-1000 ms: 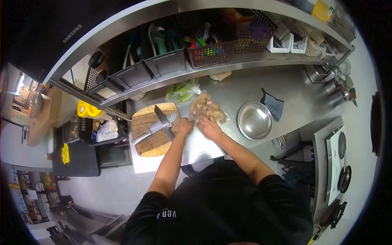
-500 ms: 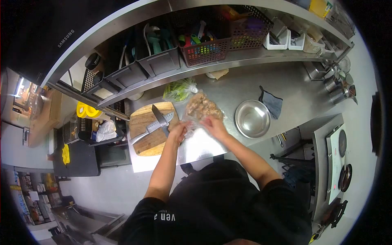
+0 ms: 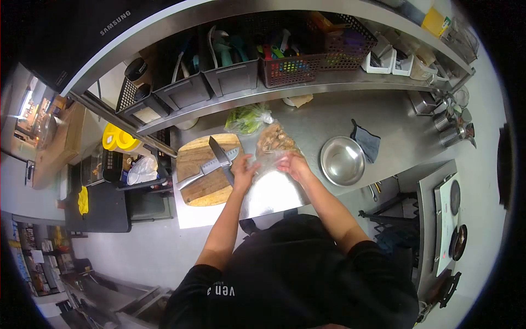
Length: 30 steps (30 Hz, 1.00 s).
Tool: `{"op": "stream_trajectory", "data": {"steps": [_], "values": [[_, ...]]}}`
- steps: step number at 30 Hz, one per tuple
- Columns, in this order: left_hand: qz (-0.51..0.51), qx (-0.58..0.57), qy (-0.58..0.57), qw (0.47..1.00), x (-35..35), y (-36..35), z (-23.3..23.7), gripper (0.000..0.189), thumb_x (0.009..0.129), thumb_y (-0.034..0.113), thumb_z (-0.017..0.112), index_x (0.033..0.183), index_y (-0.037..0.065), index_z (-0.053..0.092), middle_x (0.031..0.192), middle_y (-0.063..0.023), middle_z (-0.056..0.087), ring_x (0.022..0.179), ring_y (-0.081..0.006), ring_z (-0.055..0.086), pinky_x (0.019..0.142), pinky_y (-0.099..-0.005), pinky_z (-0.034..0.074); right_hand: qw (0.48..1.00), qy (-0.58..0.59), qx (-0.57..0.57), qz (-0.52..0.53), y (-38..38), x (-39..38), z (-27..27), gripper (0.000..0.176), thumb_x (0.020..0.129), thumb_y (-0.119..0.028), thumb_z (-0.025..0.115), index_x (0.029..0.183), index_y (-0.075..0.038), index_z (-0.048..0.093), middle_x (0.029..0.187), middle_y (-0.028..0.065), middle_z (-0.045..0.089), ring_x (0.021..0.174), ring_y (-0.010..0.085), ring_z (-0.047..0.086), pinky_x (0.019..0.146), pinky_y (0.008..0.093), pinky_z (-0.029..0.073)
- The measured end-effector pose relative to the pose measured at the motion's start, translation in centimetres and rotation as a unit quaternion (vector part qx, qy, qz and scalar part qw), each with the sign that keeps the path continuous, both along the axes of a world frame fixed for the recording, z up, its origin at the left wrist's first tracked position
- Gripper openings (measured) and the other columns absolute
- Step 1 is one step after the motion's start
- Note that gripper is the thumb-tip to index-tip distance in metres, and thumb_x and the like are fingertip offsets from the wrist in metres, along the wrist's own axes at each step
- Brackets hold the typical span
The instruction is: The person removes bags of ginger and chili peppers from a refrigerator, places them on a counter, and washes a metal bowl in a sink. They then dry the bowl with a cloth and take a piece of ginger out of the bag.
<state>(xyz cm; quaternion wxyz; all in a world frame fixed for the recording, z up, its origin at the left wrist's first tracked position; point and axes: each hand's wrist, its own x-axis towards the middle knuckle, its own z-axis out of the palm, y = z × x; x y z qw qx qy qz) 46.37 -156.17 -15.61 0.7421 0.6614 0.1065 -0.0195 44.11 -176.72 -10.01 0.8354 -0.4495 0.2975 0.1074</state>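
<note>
A clear plastic bag [image 3: 275, 143] with brownish chunks in it, whose kind I cannot make out, lies on the steel counter in front of me. My left hand [image 3: 243, 171] is closed on the near left side of its loose opening. At the right side of that opening, my right hand [image 3: 296, 166] pinches the plastic. Left of my left hand is a wooden cutting board [image 3: 200, 156] with two knives on it: a knife with a dimpled blade [image 3: 211, 166] and a wider, darker blade [image 3: 219, 151] crossing it. A round metal bowl [image 3: 343, 161] stands right of my right hand.
Behind the board lies a knotted bag of green vegetables [image 3: 244, 119]. A folded grey cloth [image 3: 366, 142] touches the bowl's right side. Overhead, a steel shelf [image 3: 307, 88] carries grey bins [image 3: 233, 77] and brown baskets [image 3: 293, 70] of utensils.
Both hands have drawn slightly apart along the bag's opening, and the plastic is stretched between them. The whole view has shifted slightly with the head.
</note>
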Motion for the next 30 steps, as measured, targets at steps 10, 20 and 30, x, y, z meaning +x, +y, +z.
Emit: {"op": "stream_trajectory", "data": {"steps": [10, 20, 30], "values": [[-0.055, -0.192, 0.197, 0.960, 3.1, -0.5, 2.2, 0.020, 0.095, 0.028, 0.054, 0.091, 0.009, 0.059, 0.086, -0.0021, 0.063, 0.072, -0.0135, 0.058, 0.064, -0.0280, 0.049, 0.938, -0.088, -0.335, -0.012, -2.1, -0.1, 1.7, 0.025, 0.090, -0.011, 0.053, 0.112, 0.000, 0.052, 0.095, 0.0098, 0.059, 0.080, 0.0238, 0.057, 0.074, 0.0352, 0.049], [-0.016, -0.134, 0.176, 0.975, 1.8, -2.8, 5.9, 0.020, 0.095, 0.030, 0.053, 0.101, 0.011, 0.054, 0.087, -0.0017, 0.055, 0.064, -0.0117, 0.051, 0.055, -0.0252, 0.046, 0.616, -0.207, -0.680, 0.339, 1.8, 1.4, 4.2, 0.023, 0.074, -0.002, 0.060, 0.096, -0.005, 0.066, 0.101, 0.0185, 0.063, 0.098, 0.0300, 0.062, 0.087, 0.0402, 0.048], [-0.243, 0.419, -0.179, 0.856, -0.7, -4.5, 6.1, 0.019, 0.083, 0.018, 0.062, 0.101, 0.017, 0.069, 0.122, -0.0188, 0.041, 0.089, -0.0354, 0.061, 0.082, -0.0399, 0.051, 0.480, -0.160, -0.789, 0.348, -1.5, 1.1, 3.9, 0.024, 0.085, -0.011, 0.049, 0.104, -0.005, 0.062, 0.110, 0.0128, 0.060, 0.104, 0.0264, 0.058, 0.089, 0.0382, 0.047]]}}
